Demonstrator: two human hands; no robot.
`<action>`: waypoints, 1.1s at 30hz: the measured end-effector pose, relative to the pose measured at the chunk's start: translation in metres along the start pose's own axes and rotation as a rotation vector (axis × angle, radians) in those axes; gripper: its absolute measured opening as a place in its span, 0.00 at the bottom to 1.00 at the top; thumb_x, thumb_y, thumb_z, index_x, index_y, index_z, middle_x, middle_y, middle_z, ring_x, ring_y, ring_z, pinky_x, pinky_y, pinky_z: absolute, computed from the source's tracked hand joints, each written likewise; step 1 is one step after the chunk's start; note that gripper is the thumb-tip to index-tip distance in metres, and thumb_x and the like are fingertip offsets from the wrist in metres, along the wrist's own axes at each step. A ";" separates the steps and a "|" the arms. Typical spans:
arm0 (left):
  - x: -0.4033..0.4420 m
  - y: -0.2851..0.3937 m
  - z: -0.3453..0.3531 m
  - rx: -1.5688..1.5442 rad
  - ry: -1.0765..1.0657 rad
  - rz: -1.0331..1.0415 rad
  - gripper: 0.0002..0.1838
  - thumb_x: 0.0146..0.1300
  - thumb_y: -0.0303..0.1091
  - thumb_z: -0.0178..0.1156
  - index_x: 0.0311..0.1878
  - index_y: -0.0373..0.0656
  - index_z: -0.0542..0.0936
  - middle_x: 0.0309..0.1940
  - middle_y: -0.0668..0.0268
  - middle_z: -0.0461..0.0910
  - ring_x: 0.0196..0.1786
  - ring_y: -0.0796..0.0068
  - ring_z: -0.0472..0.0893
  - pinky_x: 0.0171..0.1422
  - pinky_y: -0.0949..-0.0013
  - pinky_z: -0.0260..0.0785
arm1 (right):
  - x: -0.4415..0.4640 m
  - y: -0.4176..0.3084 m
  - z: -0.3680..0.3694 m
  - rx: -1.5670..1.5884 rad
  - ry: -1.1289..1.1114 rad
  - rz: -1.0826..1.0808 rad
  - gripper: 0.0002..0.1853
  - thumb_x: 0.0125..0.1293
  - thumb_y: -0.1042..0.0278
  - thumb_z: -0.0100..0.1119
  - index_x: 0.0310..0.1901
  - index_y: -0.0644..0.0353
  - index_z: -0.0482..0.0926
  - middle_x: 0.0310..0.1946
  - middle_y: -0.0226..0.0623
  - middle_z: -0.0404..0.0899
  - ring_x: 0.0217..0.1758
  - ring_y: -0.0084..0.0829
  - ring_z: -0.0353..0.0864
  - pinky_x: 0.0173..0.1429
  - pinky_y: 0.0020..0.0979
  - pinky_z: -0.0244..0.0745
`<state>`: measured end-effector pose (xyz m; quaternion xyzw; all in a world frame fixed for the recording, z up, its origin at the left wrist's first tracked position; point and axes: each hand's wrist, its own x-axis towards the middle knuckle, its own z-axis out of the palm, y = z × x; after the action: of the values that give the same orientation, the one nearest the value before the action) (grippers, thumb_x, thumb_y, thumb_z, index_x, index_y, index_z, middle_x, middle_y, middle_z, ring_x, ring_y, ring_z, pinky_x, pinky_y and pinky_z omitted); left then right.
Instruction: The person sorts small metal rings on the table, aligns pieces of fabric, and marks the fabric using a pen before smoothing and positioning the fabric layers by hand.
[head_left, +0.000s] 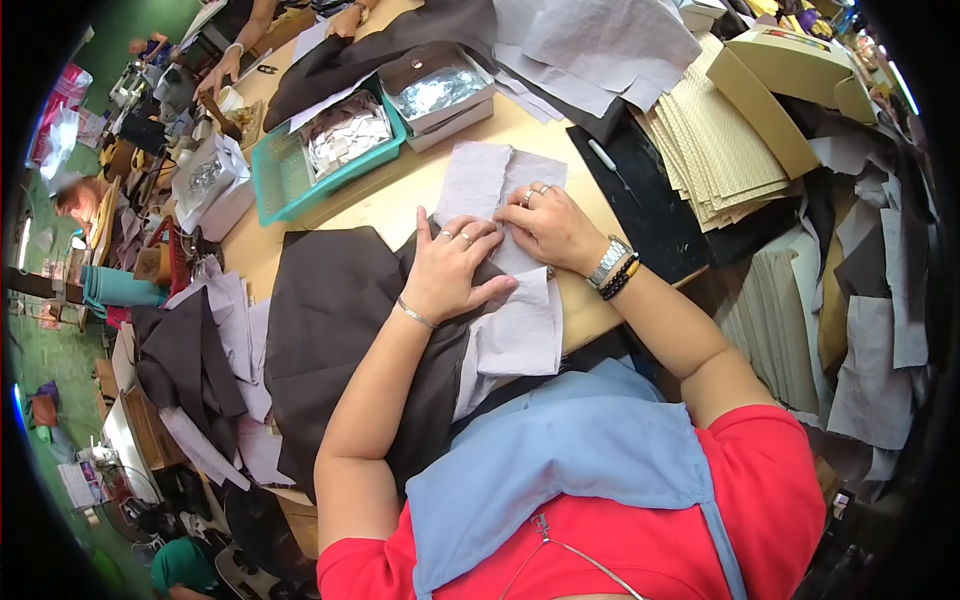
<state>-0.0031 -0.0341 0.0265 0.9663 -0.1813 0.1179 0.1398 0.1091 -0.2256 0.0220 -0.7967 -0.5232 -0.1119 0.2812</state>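
My left hand [455, 262] lies on cloth with its thumb apart from the fingers. Under it, dark brown fabric [335, 320] drapes over the table edge towards my lap. A pale lilac-grey cloth piece [522, 325] lies beside the dark fabric, its lower part near my left thumb. My right hand [552, 228] has its thumb and fingertips closed at the seam of the upper pale cloth [472, 180], close to my left fingertips. What exactly lies between those fingertips is partly hidden, but they appear to pinch the cloth edge.
A teal basket [270, 190] of small white pieces and a box [450, 125] with a clear plastic bag stand ahead. Cream textured sheets [700, 140] and a pen [603, 155] lie right. Pale cloths [600, 45] are piled beyond. Another person's hand [225, 70] is at far left.
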 end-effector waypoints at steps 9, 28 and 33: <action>0.004 -0.002 0.002 0.023 -0.021 0.026 0.35 0.58 0.69 0.57 0.54 0.47 0.78 0.65 0.68 0.73 0.69 0.64 0.69 0.73 0.26 0.28 | -0.001 0.005 0.005 -0.049 0.054 0.020 0.11 0.55 0.74 0.61 0.42 0.57 0.82 0.38 0.36 0.79 0.41 0.40 0.78 0.48 0.39 0.74; 0.029 -0.005 0.009 0.038 -0.003 0.050 0.45 0.49 0.79 0.55 0.46 0.39 0.75 0.68 0.51 0.68 0.74 0.47 0.60 0.70 0.20 0.31 | 0.012 0.026 0.007 -0.166 0.069 0.120 0.18 0.57 0.72 0.59 0.51 0.55 0.80 0.41 0.42 0.77 0.44 0.45 0.77 0.48 0.41 0.74; 0.032 -0.005 0.008 0.061 -0.017 0.040 0.49 0.47 0.81 0.54 0.50 0.38 0.75 0.66 0.50 0.69 0.74 0.47 0.61 0.70 0.20 0.31 | 0.018 0.029 0.006 -0.190 0.062 0.140 0.18 0.57 0.71 0.59 0.51 0.55 0.80 0.41 0.42 0.77 0.44 0.44 0.77 0.48 0.42 0.75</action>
<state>0.0294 -0.0426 0.0269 0.9673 -0.1980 0.1178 0.1061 0.1416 -0.2174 0.0162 -0.8504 -0.4445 -0.1656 0.2275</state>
